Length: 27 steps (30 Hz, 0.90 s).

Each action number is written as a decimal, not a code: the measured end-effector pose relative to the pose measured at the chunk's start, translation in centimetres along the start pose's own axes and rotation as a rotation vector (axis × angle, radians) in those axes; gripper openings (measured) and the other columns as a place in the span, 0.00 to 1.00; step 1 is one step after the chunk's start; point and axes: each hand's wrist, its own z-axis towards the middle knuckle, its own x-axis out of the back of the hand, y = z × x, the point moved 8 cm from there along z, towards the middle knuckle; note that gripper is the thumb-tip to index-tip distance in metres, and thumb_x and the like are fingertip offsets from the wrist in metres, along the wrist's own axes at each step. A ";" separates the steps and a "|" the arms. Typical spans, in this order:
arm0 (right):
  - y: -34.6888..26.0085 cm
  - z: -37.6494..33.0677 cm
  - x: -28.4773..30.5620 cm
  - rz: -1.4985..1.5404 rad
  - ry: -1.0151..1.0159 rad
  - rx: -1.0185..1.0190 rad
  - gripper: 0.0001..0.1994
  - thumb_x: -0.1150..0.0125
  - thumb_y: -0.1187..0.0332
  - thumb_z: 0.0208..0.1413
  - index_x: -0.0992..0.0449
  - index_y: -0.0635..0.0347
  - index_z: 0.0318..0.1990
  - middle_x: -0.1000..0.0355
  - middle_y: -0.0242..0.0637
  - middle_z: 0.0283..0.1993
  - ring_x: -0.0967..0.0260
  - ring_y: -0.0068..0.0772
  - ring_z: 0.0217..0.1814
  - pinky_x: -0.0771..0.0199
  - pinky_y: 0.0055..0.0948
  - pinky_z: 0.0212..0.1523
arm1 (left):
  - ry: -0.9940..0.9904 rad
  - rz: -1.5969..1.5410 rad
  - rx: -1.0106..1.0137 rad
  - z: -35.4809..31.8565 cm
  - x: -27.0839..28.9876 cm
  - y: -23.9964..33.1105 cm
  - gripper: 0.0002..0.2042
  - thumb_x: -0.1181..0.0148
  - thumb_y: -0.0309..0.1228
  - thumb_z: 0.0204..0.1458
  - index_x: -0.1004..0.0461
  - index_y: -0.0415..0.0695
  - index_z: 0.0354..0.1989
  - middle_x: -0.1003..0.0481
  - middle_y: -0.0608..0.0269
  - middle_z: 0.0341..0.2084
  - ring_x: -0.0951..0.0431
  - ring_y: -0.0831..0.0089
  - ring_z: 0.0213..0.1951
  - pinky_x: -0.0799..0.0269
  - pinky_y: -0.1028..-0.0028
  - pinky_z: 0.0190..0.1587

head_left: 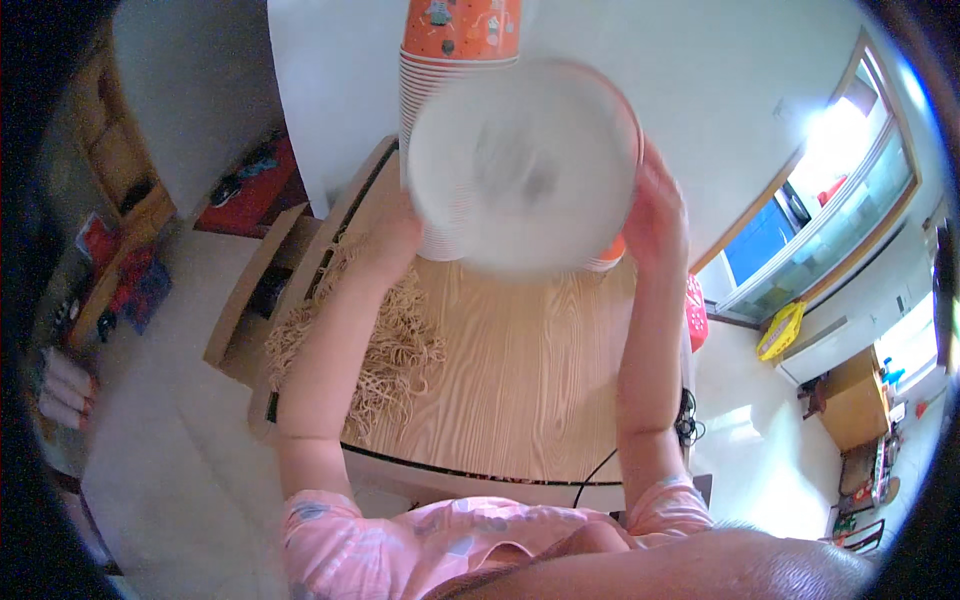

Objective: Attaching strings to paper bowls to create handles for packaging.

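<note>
Both my hands hold up a paper bucket (520,170) over the far part of the table. It is blurred by motion, and its round white side faces me, with an orange edge at the right. My left hand (396,235) is at its lower left, its fingers partly hidden behind it. At the right side, my right hand (660,215) grips the bucket's wall. Just behind stands a tall stack of nested paper buckets (462,30), white rims below and an orange printed one upside down on top. Another orange, white-rimmed bucket (608,256) shows partly beneath the held one.
A heap of beige cords (375,370) covers the left part of the wood-grain table (530,380). An open cardboard box (245,310) stands left of it. A black cable (688,420) hangs at the right edge, near a red plastic basket (696,312). A yellow bag (780,332) lies farther right.
</note>
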 end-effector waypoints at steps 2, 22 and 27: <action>0.9 -6.1 1.9 -0.152 -0.035 0.003 0.15 0.46 0.71 0.55 0.30 0.69 0.48 0.29 0.38 0.47 0.32 0.32 0.49 0.34 0.34 0.54 | -0.080 -0.148 0.251 -4.5 -0.9 -4.6 0.29 0.56 0.48 0.58 0.42 0.39 0.61 0.38 0.59 0.58 0.40 0.71 0.60 0.48 0.67 0.62; -0.1 -28.9 -1.3 -0.614 -0.050 -0.009 0.09 0.35 0.74 0.42 0.18 0.55 0.34 0.42 0.51 0.62 0.49 0.49 0.67 0.47 0.43 0.63 | 0.111 -0.494 -0.066 -22.6 -8.6 -1.1 0.46 0.63 0.68 0.48 0.45 0.34 0.61 0.42 0.50 0.61 0.39 0.60 0.61 0.42 0.58 0.60; 0.2 -29.3 -0.4 -0.658 -0.017 -0.111 0.11 0.41 0.80 0.45 0.19 0.58 0.37 0.34 0.44 0.54 0.35 0.42 0.57 0.33 0.33 0.53 | 0.132 -0.063 -0.277 -21.6 -8.5 3.0 0.44 0.67 0.67 0.51 0.41 0.35 0.60 0.40 0.50 0.60 0.35 0.61 0.58 0.40 0.62 0.58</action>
